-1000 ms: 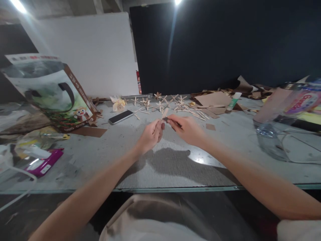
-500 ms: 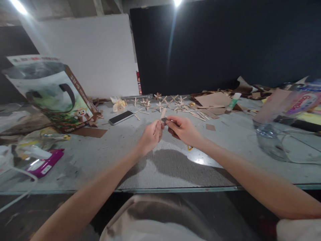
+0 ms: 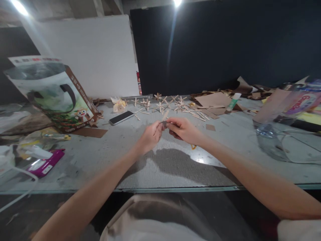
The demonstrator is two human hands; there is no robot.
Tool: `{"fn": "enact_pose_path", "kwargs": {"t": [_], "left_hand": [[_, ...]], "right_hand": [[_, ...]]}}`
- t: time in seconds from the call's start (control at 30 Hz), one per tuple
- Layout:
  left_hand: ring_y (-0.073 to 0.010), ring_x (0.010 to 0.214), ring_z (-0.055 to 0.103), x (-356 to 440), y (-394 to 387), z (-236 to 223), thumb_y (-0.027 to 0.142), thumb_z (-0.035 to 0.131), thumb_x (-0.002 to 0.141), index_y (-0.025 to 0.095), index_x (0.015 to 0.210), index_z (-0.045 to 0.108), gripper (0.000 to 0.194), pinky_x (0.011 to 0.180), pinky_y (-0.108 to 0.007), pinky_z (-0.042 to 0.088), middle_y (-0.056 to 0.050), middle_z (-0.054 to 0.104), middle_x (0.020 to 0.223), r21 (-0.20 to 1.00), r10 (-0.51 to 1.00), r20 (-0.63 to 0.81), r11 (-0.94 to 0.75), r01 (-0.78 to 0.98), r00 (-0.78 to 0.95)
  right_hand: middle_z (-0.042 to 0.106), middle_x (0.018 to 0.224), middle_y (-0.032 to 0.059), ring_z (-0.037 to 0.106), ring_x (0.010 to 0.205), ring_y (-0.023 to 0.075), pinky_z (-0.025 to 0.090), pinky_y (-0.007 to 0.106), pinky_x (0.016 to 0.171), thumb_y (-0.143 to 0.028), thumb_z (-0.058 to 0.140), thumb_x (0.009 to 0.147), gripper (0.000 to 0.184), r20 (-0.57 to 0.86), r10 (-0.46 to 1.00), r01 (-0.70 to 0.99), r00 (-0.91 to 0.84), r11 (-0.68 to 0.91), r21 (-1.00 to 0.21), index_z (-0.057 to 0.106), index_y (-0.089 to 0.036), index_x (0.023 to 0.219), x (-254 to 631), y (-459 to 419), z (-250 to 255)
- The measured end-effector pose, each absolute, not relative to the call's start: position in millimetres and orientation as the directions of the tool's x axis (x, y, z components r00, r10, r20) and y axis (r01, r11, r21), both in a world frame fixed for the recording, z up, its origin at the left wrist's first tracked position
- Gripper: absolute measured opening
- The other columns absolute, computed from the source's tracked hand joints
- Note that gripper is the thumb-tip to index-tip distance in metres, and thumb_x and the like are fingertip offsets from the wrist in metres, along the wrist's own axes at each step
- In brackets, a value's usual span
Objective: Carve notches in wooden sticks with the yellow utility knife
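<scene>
My left hand [image 3: 150,135] is closed, pinching a pale flat wooden stick [image 3: 165,115] whose upper end sticks up beyond the fingers. Close against it, my right hand [image 3: 182,129] has thumb and index finger pressed on a small dark grey piece [image 3: 164,123] at the stick's lower part. Fingers hide most of that piece, so I cannot make out its kind. Both hands are held over the middle of the grey table [image 3: 160,177]. Behind them lie several crossed wooden sticks [image 3: 160,106] and some loose ones. Just under my right wrist shows a small yellow-orange thing [image 3: 193,147].
A phone [image 3: 121,117] lies left of the hands. Farther left stand a large printed bag [image 3: 57,97] and a purple packet [image 3: 46,164]. Brown cardboard sheets [image 3: 213,99], a glue stick [image 3: 234,101] and a clear plastic bottle [image 3: 269,137] are on the right.
The dark grey piece and my right fingertips have moved slightly down along the stick. The stick leans a little more to the right. Both hands keep their grip.
</scene>
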State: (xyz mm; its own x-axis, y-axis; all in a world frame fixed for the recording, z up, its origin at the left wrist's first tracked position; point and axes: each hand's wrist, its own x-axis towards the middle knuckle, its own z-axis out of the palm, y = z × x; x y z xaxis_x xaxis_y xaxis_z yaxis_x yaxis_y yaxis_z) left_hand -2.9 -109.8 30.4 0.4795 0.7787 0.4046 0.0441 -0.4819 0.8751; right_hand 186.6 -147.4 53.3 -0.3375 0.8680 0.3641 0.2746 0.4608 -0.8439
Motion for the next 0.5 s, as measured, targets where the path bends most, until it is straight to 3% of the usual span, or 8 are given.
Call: {"fn": "enact_pose_path", "kwargs": {"t": [0.37,0.5], "left_hand": [[-0.0074,0.048,0.023,-1,-119,47,0.067,0.056,0.097,0.023,0.098,0.046,0.046,0.044,-0.022,0.02,0.011,0.03,0.065,0.924,0.677,0.356,-0.359,-0.134,0.644],[-0.0075,0.048,0.027,0,-122,47,0.059,0.054,0.1,0.023,0.091,0.043,0.038,0.046,-0.023,0.024,0.009,0.033,0.065,0.919,0.692,0.349,-0.386,-0.085,0.631]], "right_hand": [[0.046,0.054,-0.0076,0.038,0.043,0.0114,0.029,0.029,0.046,-0.062,0.053,0.101,0.038,0.488,0.855,0.222,-0.177,0.518,-0.826,0.051,-0.026,0.09,181,-151,55],[0.055,0.065,-0.0036,0.048,0.056,0.0142,0.036,0.03,0.056,-0.062,0.061,0.096,0.038,0.608,0.79,0.37,-0.077,0.589,-0.718,0.054,-0.025,0.094,178,-156,58]]}}
